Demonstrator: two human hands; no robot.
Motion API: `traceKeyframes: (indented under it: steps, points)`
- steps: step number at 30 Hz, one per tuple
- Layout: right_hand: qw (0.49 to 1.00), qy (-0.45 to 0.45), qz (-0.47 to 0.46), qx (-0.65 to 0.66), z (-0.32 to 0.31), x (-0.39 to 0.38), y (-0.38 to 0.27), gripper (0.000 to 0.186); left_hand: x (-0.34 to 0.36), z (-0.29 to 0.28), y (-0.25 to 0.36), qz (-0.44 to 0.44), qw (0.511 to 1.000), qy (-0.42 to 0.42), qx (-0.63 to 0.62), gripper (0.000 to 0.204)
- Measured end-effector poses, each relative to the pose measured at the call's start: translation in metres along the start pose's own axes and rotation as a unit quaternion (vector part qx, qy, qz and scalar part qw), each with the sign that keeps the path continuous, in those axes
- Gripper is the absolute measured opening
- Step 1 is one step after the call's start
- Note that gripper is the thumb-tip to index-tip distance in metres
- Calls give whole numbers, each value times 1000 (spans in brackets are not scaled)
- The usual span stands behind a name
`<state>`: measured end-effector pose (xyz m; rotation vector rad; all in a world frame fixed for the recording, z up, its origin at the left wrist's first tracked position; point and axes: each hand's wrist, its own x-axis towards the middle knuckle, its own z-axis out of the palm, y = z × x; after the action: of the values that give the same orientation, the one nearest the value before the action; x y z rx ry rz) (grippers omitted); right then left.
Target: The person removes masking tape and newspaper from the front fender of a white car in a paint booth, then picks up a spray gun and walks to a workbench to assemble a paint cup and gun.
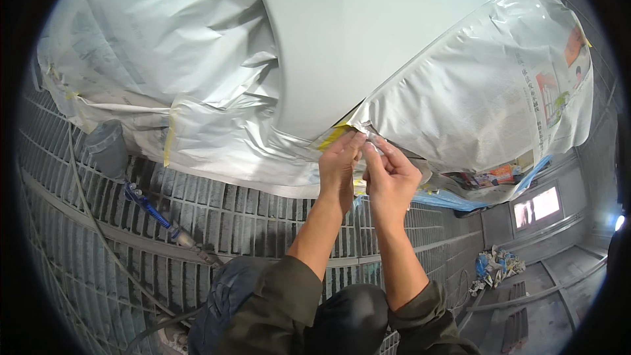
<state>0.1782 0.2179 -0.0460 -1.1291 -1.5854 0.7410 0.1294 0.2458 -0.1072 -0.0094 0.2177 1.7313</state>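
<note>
My left hand (338,167) and my right hand (391,177) meet at the lower tip of a pale body panel (322,39), fingers pinching a small crumpled edge of the masking paper (460,98). Yellow tape (335,133) shows just left of my fingertips, under the paper's edge. The panel is bare and smooth; printed and plain sheets wrap the area to its right, and silvery-white wrinkled covering (210,39) lies to its left. What exactly is between my fingertips is small and partly hidden.
A spray gun with a grey cup (105,148) and blue-coiled hose fitting (154,213) is at the left. Hoses cross the metal grate floor (85,236). My bent knees are below. At the right are a lit window (536,207) and a heap of crumpled paper (496,266).
</note>
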Motion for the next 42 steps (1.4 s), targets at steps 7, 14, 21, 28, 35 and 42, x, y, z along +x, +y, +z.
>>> traceKeyframes:
  steps: [7,14,21,28,35,42]
  points:
    - [999,-7,33,-9,17,11,7,32,7,-7,-6,-15,999,-24,21,15]
    - [997,29,58,37,33,12,1,23,12,-15,-6,-30,997,-53,39,15]
    - [997,76,17,26,40,19,16,17,19,-22,-16,-32,993,-103,-47,14]
    - [994,68,55,66,43,20,11,14,23,-24,-14,-42,996,-74,-27,18]
    - [987,35,98,124,35,21,10,13,12,-5,3,-50,997,18,48,20]
    - [970,-36,149,188,20,10,-25,15,19,-12,-5,11,999,4,50,26]
